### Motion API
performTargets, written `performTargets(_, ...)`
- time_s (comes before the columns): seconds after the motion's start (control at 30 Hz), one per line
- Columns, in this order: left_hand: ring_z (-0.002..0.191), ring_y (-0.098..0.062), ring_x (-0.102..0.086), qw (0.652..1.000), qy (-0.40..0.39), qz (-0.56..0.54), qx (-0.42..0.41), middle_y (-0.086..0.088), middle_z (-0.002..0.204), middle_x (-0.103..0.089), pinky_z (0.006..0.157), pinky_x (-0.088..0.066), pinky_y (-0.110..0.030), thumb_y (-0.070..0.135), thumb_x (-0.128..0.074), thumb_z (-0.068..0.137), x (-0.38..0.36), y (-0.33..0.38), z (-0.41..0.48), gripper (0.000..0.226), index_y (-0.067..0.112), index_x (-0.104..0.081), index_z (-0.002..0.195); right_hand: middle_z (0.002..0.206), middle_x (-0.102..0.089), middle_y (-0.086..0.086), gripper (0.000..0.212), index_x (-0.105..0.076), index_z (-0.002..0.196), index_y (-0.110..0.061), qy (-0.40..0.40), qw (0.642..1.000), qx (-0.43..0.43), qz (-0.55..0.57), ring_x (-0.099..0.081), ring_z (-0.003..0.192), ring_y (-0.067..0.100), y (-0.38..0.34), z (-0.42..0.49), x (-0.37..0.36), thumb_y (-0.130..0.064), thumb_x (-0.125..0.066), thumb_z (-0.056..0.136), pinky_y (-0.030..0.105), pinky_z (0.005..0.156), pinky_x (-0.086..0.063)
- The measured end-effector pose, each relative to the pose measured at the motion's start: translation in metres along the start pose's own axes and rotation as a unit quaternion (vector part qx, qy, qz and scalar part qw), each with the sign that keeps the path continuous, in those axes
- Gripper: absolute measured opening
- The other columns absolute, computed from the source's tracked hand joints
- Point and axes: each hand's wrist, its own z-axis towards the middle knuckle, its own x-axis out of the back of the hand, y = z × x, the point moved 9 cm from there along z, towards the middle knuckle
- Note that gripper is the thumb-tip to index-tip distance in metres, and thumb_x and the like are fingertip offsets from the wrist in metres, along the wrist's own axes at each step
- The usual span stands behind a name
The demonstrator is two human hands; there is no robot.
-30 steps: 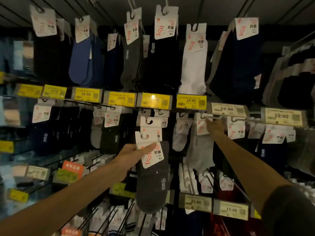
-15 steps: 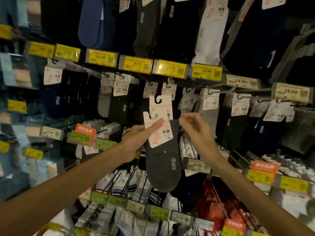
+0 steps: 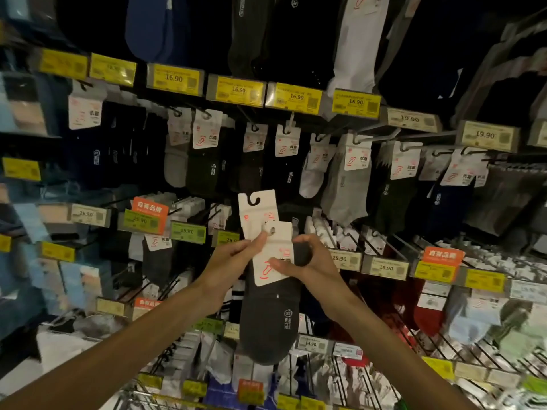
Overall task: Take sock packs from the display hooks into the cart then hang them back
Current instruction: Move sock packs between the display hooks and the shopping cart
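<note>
Both dark grey sock packs [image 3: 268,321] are off the display hooks [image 3: 381,137] and held just before them, likely bound for the cart, so next comes a steady lowering: the left hand [image 3: 233,267] pinches their white header cards, while the right hand [image 3: 309,261] pinches the front card, fingers curled round the sock.

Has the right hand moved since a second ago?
Yes. The right hand has left the hook beneath the 19.90 price tag and come down and left to grip the dark sock pack held by the left hand.
</note>
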Motion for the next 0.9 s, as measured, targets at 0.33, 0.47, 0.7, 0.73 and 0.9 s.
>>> performTargets(0.33,0.122,-0.016,-0.056,1.0,0.022,0.008,-0.002,0.009,0.127,-0.064,0.109,-0.043,-0.044,0.013,-0.067,0.091,0.042,-0.008,0.006,0.02,0.03,-0.075,0.099,0.104,-0.074,0.009,0.052,-0.061,0.113,-0.012,0.066,0.988,-0.062,0.129,-0.072,0.092,0.024,0.025,-0.001,0.011,-0.003,-0.084,0.068,0.036,0.074,-0.058)
performTargets(0.47,0.123,-0.02,-0.054,0.999,0.029,-0.017,-0.018,0.006,0.132,-0.058,0.108,-0.043,-0.049,-0.003,-0.064,0.089,0.05,-0.008,0.006,0.053,0.041,-0.058,0.119,0.104,-0.074,0.012,0.047,-0.063,0.113,-0.006,0.072,0.985,-0.065,0.142,-0.072,0.092,0.025,0.024,-0.003,0.009,-0.002,-0.082,0.07,0.034,0.075,-0.06)
performTargets(0.7,0.104,-0.023,-0.067,0.995,0.034,-0.075,0.053,-0.005,0.117,-0.069,0.078,-0.054,-0.041,0.005,-0.069,0.088,0.067,-0.024,0.016,0.064,0.03,-0.039,0.139,0.103,-0.074,0.013,0.044,-0.064,0.113,-0.002,0.089,0.977,-0.097,0.169,-0.072,0.093,0.025,0.028,-0.002,0.014,-0.004,-0.081,0.072,0.036,0.079,-0.059)
performTargets(0.73,0.103,-0.025,-0.069,0.995,0.015,-0.072,0.067,-0.007,0.117,-0.071,0.078,-0.055,-0.041,0.009,-0.068,0.089,0.065,-0.026,0.018,0.055,0.021,-0.045,0.138,0.102,-0.074,0.012,0.047,-0.063,0.115,-0.001,0.093,0.976,-0.101,0.171,-0.072,0.094,0.025,0.029,-0.001,0.015,-0.005,-0.082,0.072,0.037,0.079,-0.059)
performTargets(0.9,0.107,-0.029,-0.068,0.983,-0.038,-0.123,0.131,-0.011,0.119,-0.071,0.082,-0.06,-0.044,0.015,-0.058,0.096,0.063,-0.038,0.02,0.036,0.013,-0.059,0.132,0.102,-0.074,0.011,0.049,-0.062,0.118,-0.001,0.09,0.973,-0.108,0.182,-0.072,0.094,0.024,0.037,0.005,0.02,-0.007,-0.081,0.073,0.033,0.073,-0.058)
